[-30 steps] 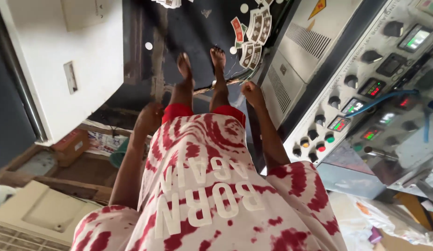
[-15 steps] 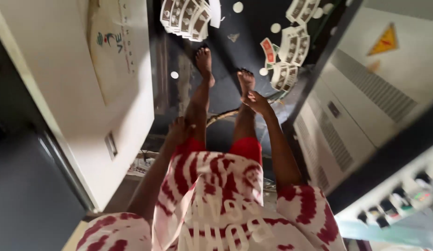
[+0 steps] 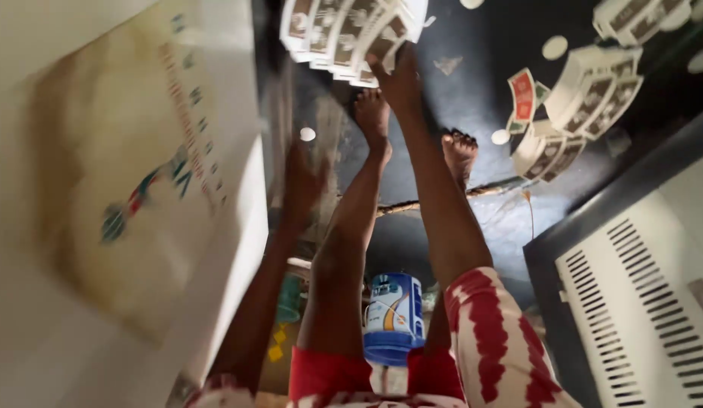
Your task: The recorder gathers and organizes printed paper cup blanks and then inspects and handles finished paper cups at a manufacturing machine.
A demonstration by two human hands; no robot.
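Note:
I am looking down past my red-and-white shirt (image 3: 495,332) and red shorts at my bare legs and feet on a dark floor (image 3: 480,45). My right hand (image 3: 400,83) is stretched far forward, its fingers against the near edge of a fanned stack of printed sheets (image 3: 344,34) lying on the floor. Whether the fingers grip the stack is not clear. My left hand (image 3: 302,181) hangs lower on the left, blurred, close to the side of a white cabinet (image 3: 125,196), with nothing visible in it.
More fanned stacks of printed sheets (image 3: 601,79) and a red card (image 3: 523,94) lie at the right, with small white discs (image 3: 501,137) scattered about. A blue-and-white tub (image 3: 393,317) stands between my legs. A white louvred machine (image 3: 638,302) fills the lower right. A thin stick (image 3: 491,191) crosses the floor.
The view has dipped closer to the floor and the control panel has left it. My right hand has gone from beside my knee out to the stack of sheets.

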